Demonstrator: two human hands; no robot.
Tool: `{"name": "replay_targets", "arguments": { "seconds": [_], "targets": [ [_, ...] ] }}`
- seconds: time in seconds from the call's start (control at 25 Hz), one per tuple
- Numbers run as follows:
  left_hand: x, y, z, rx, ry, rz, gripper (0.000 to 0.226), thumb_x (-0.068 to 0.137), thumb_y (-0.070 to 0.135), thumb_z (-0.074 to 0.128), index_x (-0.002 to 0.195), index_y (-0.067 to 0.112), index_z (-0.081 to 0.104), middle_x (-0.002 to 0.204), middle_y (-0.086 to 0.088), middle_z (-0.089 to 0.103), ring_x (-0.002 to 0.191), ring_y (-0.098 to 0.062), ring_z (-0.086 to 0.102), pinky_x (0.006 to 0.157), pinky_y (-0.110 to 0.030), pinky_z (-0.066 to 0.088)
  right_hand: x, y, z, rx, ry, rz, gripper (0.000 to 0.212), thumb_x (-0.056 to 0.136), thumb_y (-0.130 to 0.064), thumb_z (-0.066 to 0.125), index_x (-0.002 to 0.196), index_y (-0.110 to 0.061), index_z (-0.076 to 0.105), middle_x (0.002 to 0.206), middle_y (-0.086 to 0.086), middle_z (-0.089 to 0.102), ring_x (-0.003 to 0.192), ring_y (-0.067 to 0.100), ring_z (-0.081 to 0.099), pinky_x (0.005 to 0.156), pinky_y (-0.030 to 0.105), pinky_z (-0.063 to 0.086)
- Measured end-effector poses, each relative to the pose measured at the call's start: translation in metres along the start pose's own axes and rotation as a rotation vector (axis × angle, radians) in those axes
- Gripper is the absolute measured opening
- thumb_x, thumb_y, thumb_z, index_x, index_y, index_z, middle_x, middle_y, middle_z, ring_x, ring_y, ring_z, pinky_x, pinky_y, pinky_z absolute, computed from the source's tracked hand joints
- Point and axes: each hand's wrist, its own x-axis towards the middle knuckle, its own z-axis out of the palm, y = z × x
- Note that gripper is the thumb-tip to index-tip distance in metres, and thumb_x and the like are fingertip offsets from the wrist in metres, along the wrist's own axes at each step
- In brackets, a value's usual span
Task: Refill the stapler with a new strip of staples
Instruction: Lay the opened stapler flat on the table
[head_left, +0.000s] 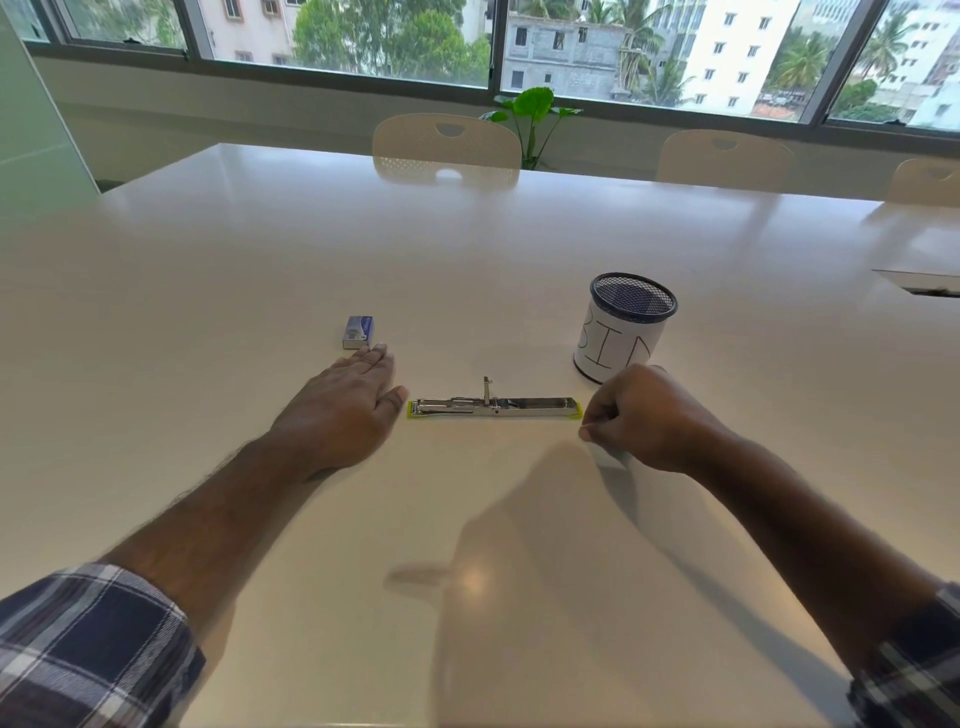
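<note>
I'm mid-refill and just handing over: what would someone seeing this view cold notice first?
Probably the stapler, lying opened out flat at the middle of the white table between the two hands. The left hand lies flat, fingertips near the small blue staple box; the right hand is curled, in front of the mesh cup labelled BIN.

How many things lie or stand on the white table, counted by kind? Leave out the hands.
Stapler, lying opened flat: 1
Staple box, blue: 1
Mesh cup with a paper label reading BIN: 1
Total: 3
</note>
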Motion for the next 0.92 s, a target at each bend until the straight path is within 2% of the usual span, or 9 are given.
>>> {"name": "replay_targets", "arguments": {
  "seconds": [0.08,0.16,0.24,0.36,0.4,0.56,0.68,0.84,0.92],
  "targets": [
    [0.001,0.000,0.000,-0.001,-0.003,0.003,0.062,0.100,0.045,0.028,0.153,0.013,0.022,0.164,-0.002,0.015,0.151,-0.013,0.011,0.120,-0.030,0.010,0.002,-0.003,0.001,0.003,-0.014,0.001,0.009,0.077,-0.012,0.075,0.069,-0.011,0.077,0.068,0.003,0.073,0.067,0.014,0.065,0.058,0.018,0.046],
    [0.000,0.000,0.000,-0.004,-0.004,0.003,0.062,0.099,0.046,0.028,0.152,0.013,0.023,0.164,-0.003,0.015,0.151,-0.013,0.011,0.120,-0.030,0.010,0.002,-0.003,0.001,0.014,-0.063,0.000,0.016,0.079,-0.005,0.069,0.066,-0.013,0.075,0.062,-0.004,0.069,0.058,0.005,0.060,0.050,0.011,0.041],
    [0.000,0.000,0.000,-0.004,-0.006,0.003,0.063,0.100,0.045,0.028,0.152,0.013,0.022,0.164,-0.003,0.015,0.151,-0.013,0.011,0.121,-0.030,0.010,0.002,0.000,0.000,0.030,-0.106,-0.019,0.022,0.080,0.000,0.062,0.071,-0.015,0.074,0.058,-0.011,0.063,0.051,-0.001,0.056,0.047,0.007,0.039],
    [0.000,0.001,0.000,-0.001,-0.012,0.004,0.063,0.100,0.046,0.027,0.153,0.012,0.021,0.164,-0.003,0.015,0.151,-0.013,0.011,0.122,-0.030,0.010,0.002,0.009,-0.007,0.110,-0.071,-0.013,0.029,0.080,0.004,0.058,0.075,-0.019,0.075,0.061,-0.011,0.065,0.050,0.001,0.057,0.057,0.018,0.048],
    [0.000,0.001,0.000,-0.001,-0.011,0.003,0.063,0.100,0.046,0.027,0.153,0.013,0.021,0.164,-0.003,0.015,0.151,-0.013,0.011,0.122,-0.030,0.010,0.002,0.012,-0.009,0.114,-0.057,-0.006,0.029,0.080,0.003,0.060,0.075,-0.021,0.075,0.063,-0.010,0.066,0.052,0.001,0.057,0.058,0.020,0.049],
    [0.000,0.001,-0.001,0.004,-0.014,0.004,0.062,0.100,0.045,0.027,0.153,0.012,0.022,0.164,-0.003,0.015,0.151,-0.013,0.011,0.122,-0.032,0.011,0.002,0.012,-0.007,0.066,-0.075,-0.011,0.007,0.073,-0.011,0.079,0.073,-0.018,0.077,0.061,-0.005,0.071,0.049,0.000,0.055,0.051,0.008,0.043],
    [-0.001,0.001,-0.002,0.008,-0.017,-0.001,0.063,0.100,0.046,0.027,0.153,0.013,0.021,0.164,-0.002,0.014,0.151,-0.013,0.011,0.122,-0.032,0.011,0.003,0.009,-0.002,0.046,-0.041,-0.042,0.007,0.072,-0.011,0.078,0.076,-0.017,0.078,0.061,0.000,0.071,0.048,0.003,0.054,0.049,0.003,0.040],
    [-0.001,0.001,-0.003,0.002,-0.022,0.004,0.063,0.100,0.046,0.026,0.153,0.012,0.020,0.164,-0.002,0.014,0.151,-0.012,0.010,0.122,-0.032,0.010,0.006,0.007,-0.005,0.081,-0.074,-0.041,0.015,0.075,-0.008,0.075,0.069,-0.022,0.076,0.049,-0.009,0.064,0.043,0.002,0.053,0.046,0.007,0.041],
    [-0.001,0.001,-0.002,0.003,-0.025,0.005,0.063,0.100,0.046,0.026,0.153,0.012,0.020,0.164,-0.003,0.013,0.151,-0.013,0.010,0.122,-0.033,0.011,0.007,0.007,-0.006,0.048,-0.118,-0.052,0.015,0.078,-0.009,0.073,0.071,-0.023,0.075,0.058,-0.007,0.068,0.052,0.006,0.058,0.051,0.012,0.043]
  ]
}}
